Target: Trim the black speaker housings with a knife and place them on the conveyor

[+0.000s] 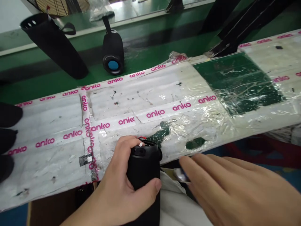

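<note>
My left hand [127, 185] is wrapped round a black cylindrical speaker housing [143, 169], held upright at the bench's near edge. The top end of the housing is open, and a small white connector [141, 144] with a bit of red wire shows at its rim by my fingertips. To the right, my right hand [225, 185] is closed, apart from the housing and slightly blurred. A shiny, rounded piece [181, 175] shows at its fingertips; its kind is unclear, and the fingers' undersides are hidden.
The bench [150, 94] is covered in white sheet and pink-lettered "anko" tape. Beyond it, on a green surface, stand another black housing [56, 47] and a speaker with a blue end [113, 53]. Several dark rounded objects [8, 138] line the left edge.
</note>
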The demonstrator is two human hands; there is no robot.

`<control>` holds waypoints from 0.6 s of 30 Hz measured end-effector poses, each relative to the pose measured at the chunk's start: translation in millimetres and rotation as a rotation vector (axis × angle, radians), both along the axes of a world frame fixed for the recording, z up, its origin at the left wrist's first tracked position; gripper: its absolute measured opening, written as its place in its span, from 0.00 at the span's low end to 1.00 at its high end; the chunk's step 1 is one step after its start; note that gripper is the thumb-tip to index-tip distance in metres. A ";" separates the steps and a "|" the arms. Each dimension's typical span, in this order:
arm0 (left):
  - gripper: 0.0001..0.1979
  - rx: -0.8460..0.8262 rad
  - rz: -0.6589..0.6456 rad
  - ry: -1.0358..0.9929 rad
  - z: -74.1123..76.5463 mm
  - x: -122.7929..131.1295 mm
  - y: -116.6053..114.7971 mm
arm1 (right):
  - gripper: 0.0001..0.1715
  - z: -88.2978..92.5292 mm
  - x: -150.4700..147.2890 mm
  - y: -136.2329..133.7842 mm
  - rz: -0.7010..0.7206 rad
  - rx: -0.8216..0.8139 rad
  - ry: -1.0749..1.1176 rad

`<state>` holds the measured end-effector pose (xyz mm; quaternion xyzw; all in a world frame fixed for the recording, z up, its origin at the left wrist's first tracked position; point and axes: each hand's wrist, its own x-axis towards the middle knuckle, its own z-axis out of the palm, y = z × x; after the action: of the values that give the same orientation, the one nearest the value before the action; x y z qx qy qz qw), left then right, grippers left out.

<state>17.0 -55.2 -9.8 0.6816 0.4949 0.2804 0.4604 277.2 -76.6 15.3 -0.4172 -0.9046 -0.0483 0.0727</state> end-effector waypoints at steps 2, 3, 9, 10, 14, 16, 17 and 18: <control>0.30 0.005 -0.005 -0.015 0.6 1.3 0.6 | 0.26 -1.0 -14.6 7.4 0.041 -0.006 0.043; 0.31 0.002 -0.005 -0.020 0.7 1.7 0.7 | 0.27 -1.6 -19.9 10.7 0.049 -0.009 0.055; 0.31 -0.016 0.003 -0.038 0.6 2.7 0.4 | 0.27 -8.9 -25.0 17.8 0.032 -0.001 0.065; 0.31 -0.015 0.004 -0.039 0.8 3.0 0.6 | 0.27 -9.8 -24.5 18.0 0.037 -0.012 0.062; 0.32 -0.013 0.002 -0.038 0.9 3.2 1.5 | 0.28 -10.7 -25.1 18.9 0.052 -0.031 0.055; 0.32 -0.016 -0.003 -0.042 0.6 2.5 1.3 | 0.29 -10.5 -27.3 18.2 0.042 -0.026 0.044; 0.32 -0.018 -0.008 -0.044 0.6 2.1 0.9 | 0.29 -10.7 -28.6 17.3 0.033 -0.019 0.038; 0.33 -0.023 -0.014 -0.043 0.7 1.7 0.4 | 0.30 -11.0 -29.9 16.1 0.022 -0.015 0.029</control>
<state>18.7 -54.8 -9.1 0.6736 0.4833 0.2860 0.4805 247.3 -60.5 4.4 -0.4083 -0.9084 -0.0346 0.0829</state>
